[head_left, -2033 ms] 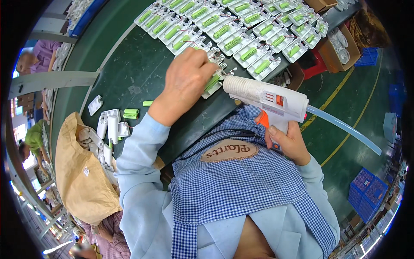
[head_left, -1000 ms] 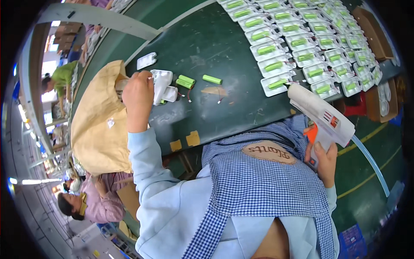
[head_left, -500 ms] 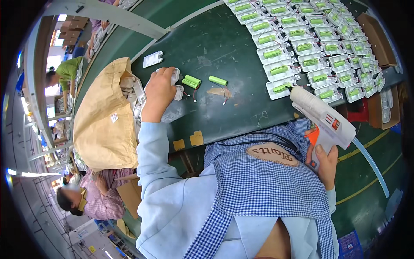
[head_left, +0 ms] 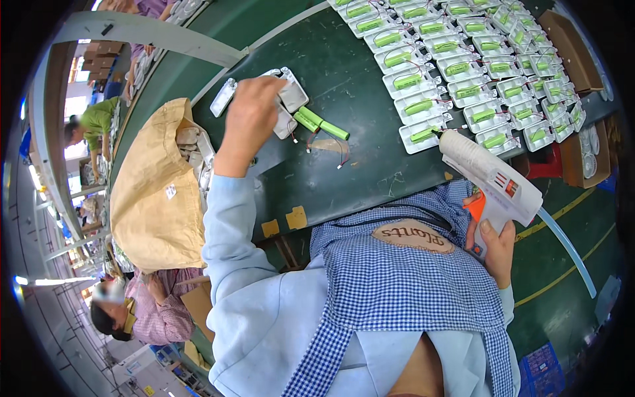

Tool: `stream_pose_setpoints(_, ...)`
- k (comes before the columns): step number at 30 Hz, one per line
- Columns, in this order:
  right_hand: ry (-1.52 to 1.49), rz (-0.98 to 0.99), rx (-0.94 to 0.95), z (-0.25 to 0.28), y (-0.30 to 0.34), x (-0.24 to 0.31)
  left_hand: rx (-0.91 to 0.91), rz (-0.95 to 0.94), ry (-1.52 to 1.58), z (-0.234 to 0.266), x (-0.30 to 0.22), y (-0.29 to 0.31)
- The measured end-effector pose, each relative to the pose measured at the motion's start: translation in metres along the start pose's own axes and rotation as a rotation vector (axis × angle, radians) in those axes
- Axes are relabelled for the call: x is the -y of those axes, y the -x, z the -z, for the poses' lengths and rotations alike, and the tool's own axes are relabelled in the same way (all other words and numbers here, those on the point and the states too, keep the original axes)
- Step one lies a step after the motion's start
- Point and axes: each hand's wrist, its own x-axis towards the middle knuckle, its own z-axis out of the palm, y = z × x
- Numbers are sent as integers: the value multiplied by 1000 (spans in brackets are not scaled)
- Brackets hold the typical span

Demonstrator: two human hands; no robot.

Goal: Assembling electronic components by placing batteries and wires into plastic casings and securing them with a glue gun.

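Note:
My left hand hovers over a small cluster of white plastic shells, its fingers bent and blurred. Whether it holds one of them cannot be made out. Another white shell lies at the left of the hand. Just right of the cluster, green cylindrical batteries with thin wires and small white connectors lie on the table. My right hand is wrapped round the handle of a white hot glue gun with an orange trigger. A translucent blue glue stick sticks out of its back; its nozzle points at the shell rows.
Rows of white shells with green batteries cover the table's far right. A tan sack of white parts stands at the left. Cardboard boxes sit by the right edge. Co-workers are at the left, beyond a metal frame.
My left hand has lifted and shifted slightly, and the white shells near it now lie spread farther right, against the batteries. The batteries have been pushed together. My right hand keeps its grip on the glue gun.

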Motion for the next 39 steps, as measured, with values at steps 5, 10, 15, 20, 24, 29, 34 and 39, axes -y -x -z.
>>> stream_pose_setpoints(5,-14,-19,-6,3,1,-1,-78,716,538,12,20,29)
stream_pose_setpoints(10,-16,-5,-65,-2,0,-1,-121,1024,959,13,20,59)
stream_pose_setpoints(15,-26,-1,-10,3,0,-5,-222,1084,926,19,20,78)
stream_pose_setpoints(20,-10,-20,-18,2,1,-6,-407,1008,579,8,1,96)
stream_pose_setpoints(24,-8,13,-16,-2,0,0,-423,784,118,-21,-22,111)
stream_pose_setpoints(29,-23,4,-3,4,2,-1,-250,612,-62,-26,-45,91)
stream_pose_setpoints(34,-42,6,-45,2,4,0,-87,666,-78,-23,-37,68)
stream_pose_setpoints(39,-74,-32,-1,6,3,-4,177,824,-210,-14,-24,46)
